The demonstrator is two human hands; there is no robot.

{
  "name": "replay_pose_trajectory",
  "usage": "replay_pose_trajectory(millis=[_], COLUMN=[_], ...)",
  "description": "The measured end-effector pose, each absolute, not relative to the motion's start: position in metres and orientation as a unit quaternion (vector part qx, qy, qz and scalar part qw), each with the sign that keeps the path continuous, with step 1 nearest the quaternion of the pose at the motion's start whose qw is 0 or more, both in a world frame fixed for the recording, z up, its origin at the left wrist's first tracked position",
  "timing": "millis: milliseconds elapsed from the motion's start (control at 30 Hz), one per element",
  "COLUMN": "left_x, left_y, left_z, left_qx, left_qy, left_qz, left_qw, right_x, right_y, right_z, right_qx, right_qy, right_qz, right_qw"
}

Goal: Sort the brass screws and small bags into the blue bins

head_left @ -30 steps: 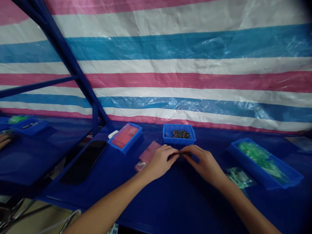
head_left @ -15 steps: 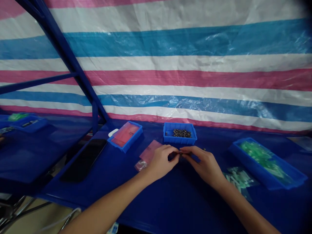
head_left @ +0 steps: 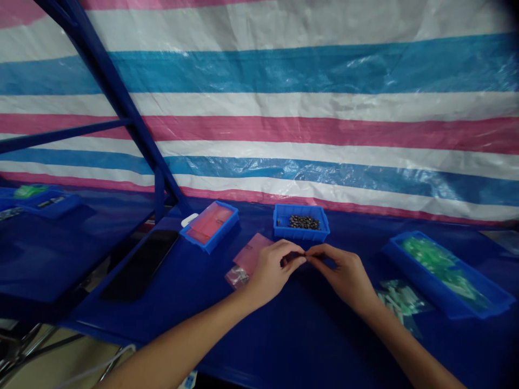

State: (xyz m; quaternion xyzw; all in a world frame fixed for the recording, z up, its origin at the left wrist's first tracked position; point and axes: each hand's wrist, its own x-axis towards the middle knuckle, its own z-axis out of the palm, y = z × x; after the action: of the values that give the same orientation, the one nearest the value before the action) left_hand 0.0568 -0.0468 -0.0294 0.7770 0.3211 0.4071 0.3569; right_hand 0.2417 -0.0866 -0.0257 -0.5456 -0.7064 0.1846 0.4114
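My left hand and my right hand meet fingertip to fingertip over the blue table. Both are closed in a pinch, and whatever sits between the tips is too small and hidden to name. Just beyond them stands a blue bin with many small dark metal parts in it. Beside my left hand lies a pink plastic bag, partly behind the hand, with a small clear-and-pink bag of shiny pieces below it.
At left are a blue bin of pink bags and a black phone. To the right, a blue bin holds green-tinted bags, with clear bags of pale pieces beside it. A blue metal frame rises before the striped sheet.
My fingertips have drawn closer together, and the small dark piece seen between them before is now mostly hidden. The whole view has shifted slightly.
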Motion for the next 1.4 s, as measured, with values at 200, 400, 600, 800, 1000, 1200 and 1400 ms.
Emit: replay_pose_trajectory(millis=[200,400,600,800,1000,1200,1400], left_x=[0.058,0.056,0.054,0.051,0.046,0.047,0.048], left_y=[-0.046,-0.041,-0.039,-0.035,-0.031,-0.034,-0.036], left_z=[-0.035,-0.03,-0.026,-0.019,-0.022,-0.024,-0.026], left_qx=[0.736,0.743,0.738,0.74,0.784,0.83,0.838], left_qy=[0.311,0.351,0.327,0.361,0.404,0.399,0.394], left_qz=[0.374,0.363,0.358,0.414,0.408,0.349,0.338], left_qw=[0.47,0.439,0.47,0.388,0.236,0.173,0.168], right_x=[0.242,0.245,0.245,0.243,0.279,0.343,0.34], right_y=[-0.088,-0.087,-0.088,-0.07,-0.056,-0.078,-0.086], right_z=[-0.031,-0.029,-0.028,-0.022,-0.011,0.004,-0.014], right_qx=[-0.517,-0.472,-0.486,-0.58,-0.716,-0.719,-0.661], right_qy=[-0.747,-0.795,-0.813,-0.733,-0.574,-0.648,-0.72], right_qz=[0.115,0.061,0.035,-0.057,-0.081,0.019,0.134], right_qw=[0.402,0.376,0.32,0.351,0.389,0.249,0.163])
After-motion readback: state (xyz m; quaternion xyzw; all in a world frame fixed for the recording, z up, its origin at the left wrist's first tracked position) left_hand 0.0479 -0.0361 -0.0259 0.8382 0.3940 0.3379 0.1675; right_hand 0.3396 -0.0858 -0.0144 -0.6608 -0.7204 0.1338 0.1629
